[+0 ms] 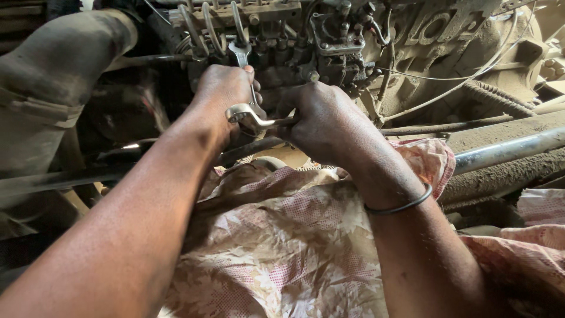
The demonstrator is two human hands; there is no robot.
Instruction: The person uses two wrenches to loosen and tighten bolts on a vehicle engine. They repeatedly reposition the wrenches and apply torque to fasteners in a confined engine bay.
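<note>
- Right now both hands are working at a grimy engine block, far centre.
- L hand is gripping an upright open-end spanner, its jaw up among the curved fuel pipes.
- R hand is closing round the shank of a ring spanner, ring end poking left, just beside the L hand.
- Risk: oily grip could be slipping, so knuckles are heading into the pump body; jaw may be rounding the nut.
- Both forearms are reaching far over a patterned cloth; R wrist is wearing a dark band.
</note>
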